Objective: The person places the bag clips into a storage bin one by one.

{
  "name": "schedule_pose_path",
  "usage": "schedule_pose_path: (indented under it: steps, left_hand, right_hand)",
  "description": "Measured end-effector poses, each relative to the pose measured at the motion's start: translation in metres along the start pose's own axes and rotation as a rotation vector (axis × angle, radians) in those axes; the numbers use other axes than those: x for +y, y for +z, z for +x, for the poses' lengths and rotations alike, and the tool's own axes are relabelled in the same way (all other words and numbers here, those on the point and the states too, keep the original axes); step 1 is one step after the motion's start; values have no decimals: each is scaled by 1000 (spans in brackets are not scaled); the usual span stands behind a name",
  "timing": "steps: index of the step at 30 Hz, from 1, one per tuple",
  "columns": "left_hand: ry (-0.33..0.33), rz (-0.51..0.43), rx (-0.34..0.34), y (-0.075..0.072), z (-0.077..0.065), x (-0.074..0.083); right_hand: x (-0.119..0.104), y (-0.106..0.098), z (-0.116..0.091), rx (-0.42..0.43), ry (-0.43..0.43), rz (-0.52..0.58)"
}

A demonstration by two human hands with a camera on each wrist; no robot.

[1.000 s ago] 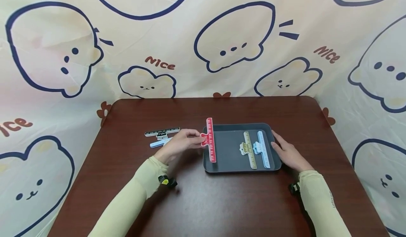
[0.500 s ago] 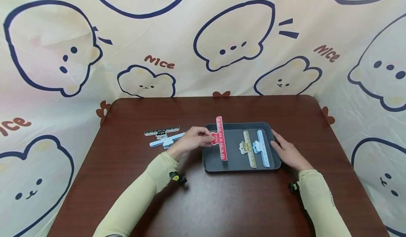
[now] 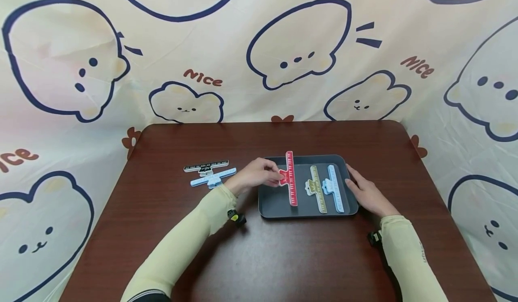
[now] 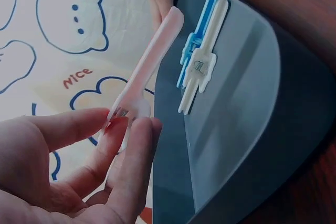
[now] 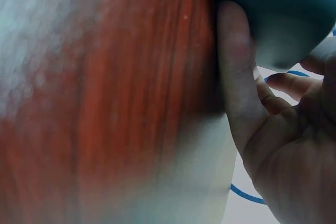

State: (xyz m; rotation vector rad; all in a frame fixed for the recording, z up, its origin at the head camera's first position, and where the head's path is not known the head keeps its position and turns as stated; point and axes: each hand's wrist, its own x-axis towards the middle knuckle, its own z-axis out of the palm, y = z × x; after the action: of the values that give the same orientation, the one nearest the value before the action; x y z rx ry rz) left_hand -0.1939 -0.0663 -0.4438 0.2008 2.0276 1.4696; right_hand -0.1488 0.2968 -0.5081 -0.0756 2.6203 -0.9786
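Note:
My left hand point(image 3: 256, 175) pinches the handle of a red ruler-shaped clip point(image 3: 292, 189) between thumb and fingertips. The clip hangs over the left half of a dark grey tray point(image 3: 269, 205), its long bar pointing away from me. In the left wrist view its pale pink inner side point(image 4: 152, 59) shows. An olive ruler clip point(image 3: 318, 192) and a light blue one point(image 3: 336, 192) lie side by side in the tray's right half. Against the tray's right wall rests my right hand point(image 3: 370, 196), thumb along the side and fingers extended by the rim.
Left of the tray, a black ruler clip point(image 3: 206, 167) and another light blue ruler clip point(image 3: 218, 176) lie close together on the brown table point(image 3: 283, 257). A cloth printed with cartoon bears point(image 3: 295, 46) hangs behind and beside the table.
My left hand has carried the red clip rightward, from the tray's left edge to over its inside. The light blue clip on the table has come into fuller view. My right hand stays put.

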Motion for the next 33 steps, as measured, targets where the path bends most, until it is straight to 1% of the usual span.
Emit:
schedule_pose_path:
  steps: [5, 9, 18, 26, 33]
  left_hand:
    - [-6, 37, -24, 5, 5, 2]
    - [-18, 38, -40, 8, 10, 3]
    - [-20, 80, -64, 12, 18, 8]
    - [-39, 103, -64, 15, 24, 3]
    - [-68, 104, -74, 15, 23, 3]
  right_hand:
    - [-1, -1, 0, 2, 2, -3]
    - [-2, -1, -1, 2, 2, -1]
    - [-3, -1, -1, 1, -3, -6]
    - [-2, 0, 0, 3, -4, -1]
    - [-1, 0, 0, -2, -9, -3]
